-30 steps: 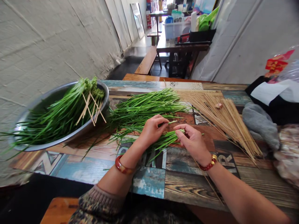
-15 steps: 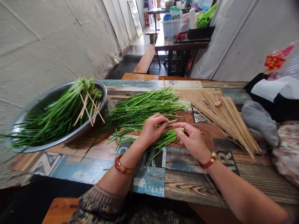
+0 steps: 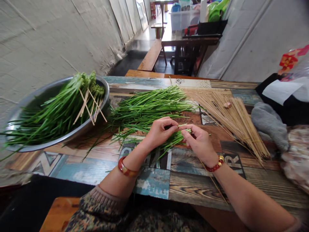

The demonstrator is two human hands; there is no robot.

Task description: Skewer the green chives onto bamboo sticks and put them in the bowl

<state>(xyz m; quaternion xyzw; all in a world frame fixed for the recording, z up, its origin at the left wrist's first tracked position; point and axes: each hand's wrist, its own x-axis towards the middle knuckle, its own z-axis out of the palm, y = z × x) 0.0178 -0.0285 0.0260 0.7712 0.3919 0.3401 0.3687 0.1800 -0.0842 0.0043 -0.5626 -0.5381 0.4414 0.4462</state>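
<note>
The ends of the small bunch of chive stalks (image 3: 172, 141) are hidden inside the two hands near the middle of the tabletop (image 3: 193, 183). The left hand (image 3: 159, 130) curls closed over the bunch, its fingertips pinching the cut ends, and the right hand (image 3: 199, 141) closes on the same ends from the other side, thumb and forefinger meeting the left hand's. A thin bamboo skewer (image 3: 212, 180) runs under the right wrist toward the near edge; where its tip sits inside the grip cannot be made out. Behind the hands lies a loose heap of chives (image 3: 147, 109), spread toward the far edge. At the left edge a metal basin (image 3: 106, 88) overhangs the tabletop, cut off by the frame's left side; it holds long chives already threaded on skewers (image 3: 93, 106) that cross one another. Toward the right far corner a fan of bare skewers (image 3: 231, 119) lies flat. Beyond it, a grey cloth (image 3: 267, 124) and bags at the right edge are only partly in view.
</note>
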